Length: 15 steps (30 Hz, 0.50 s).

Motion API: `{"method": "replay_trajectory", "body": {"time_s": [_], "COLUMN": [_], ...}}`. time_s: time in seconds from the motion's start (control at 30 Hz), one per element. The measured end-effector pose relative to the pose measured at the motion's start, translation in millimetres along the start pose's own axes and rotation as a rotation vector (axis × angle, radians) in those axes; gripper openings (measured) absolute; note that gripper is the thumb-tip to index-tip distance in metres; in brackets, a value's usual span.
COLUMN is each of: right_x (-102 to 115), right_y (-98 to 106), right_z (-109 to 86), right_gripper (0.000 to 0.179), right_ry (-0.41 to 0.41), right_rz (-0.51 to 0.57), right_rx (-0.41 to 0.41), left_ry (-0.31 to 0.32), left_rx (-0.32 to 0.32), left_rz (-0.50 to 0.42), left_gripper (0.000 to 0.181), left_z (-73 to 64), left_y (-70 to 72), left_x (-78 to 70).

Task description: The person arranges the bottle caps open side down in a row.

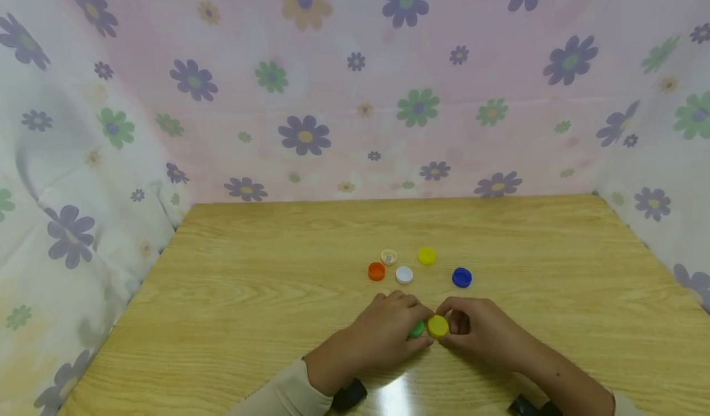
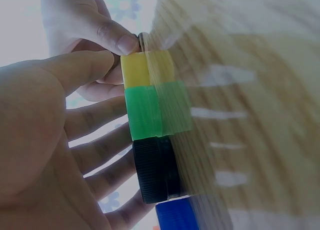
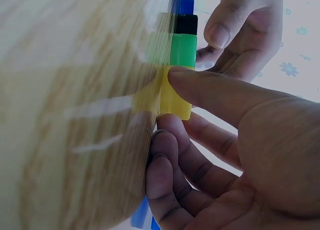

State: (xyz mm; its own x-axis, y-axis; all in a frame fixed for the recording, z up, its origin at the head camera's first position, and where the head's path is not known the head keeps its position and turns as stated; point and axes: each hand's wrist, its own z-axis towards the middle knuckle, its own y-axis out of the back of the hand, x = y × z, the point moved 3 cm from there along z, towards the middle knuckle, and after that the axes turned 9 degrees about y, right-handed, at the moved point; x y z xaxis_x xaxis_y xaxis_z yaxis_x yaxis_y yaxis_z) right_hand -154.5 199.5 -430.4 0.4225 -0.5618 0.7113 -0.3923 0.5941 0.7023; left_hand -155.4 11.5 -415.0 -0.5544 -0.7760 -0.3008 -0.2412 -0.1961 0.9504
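A yellow bottle cap [image 1: 438, 327] lies flat on the table, and my right hand [image 1: 488, 333] pinches it between thumb and index finger. Against it sits a green cap [image 2: 142, 112], followed in a row by a black cap [image 2: 156, 170] and a blue cap [image 2: 177, 214]. My left hand [image 1: 383, 330] arches over this row, fingers stretched along the caps' far side and thumb on the near side. From the head view the black and blue row caps are hidden beneath it. In the right wrist view the left thumb stands apart from the green cap [image 3: 183, 50].
Beyond the hands on the wooden table [image 1: 266, 262] lie loose caps: orange [image 1: 376, 272], clear [image 1: 389, 257], white [image 1: 404, 275], another yellow [image 1: 426, 256] and another blue [image 1: 461, 277]. Flowered cloth [image 1: 333, 95] hangs at the back and sides.
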Motion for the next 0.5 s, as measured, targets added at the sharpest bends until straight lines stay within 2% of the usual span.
{"method": "replay_trajectory", "body": {"time_s": [0.27, 0.5], "right_x": [0.8, 1.5], "right_y": [-1.3, -0.8], "right_z": [-1.3, -0.4], "right_gripper": [0.032, 0.032], "right_ry": [-0.012, 0.010], "right_rz": [0.010, -0.006], "right_rx": [0.005, 0.003], "left_ry": [0.001, 0.002], "left_rx": [0.017, 0.007], "left_rz": [-0.008, -0.009], "left_gripper": [0.036, 0.036], "left_z": [-1.4, -1.3], "left_y": [0.1, 0.6], "left_x": [-0.6, -0.1]}}
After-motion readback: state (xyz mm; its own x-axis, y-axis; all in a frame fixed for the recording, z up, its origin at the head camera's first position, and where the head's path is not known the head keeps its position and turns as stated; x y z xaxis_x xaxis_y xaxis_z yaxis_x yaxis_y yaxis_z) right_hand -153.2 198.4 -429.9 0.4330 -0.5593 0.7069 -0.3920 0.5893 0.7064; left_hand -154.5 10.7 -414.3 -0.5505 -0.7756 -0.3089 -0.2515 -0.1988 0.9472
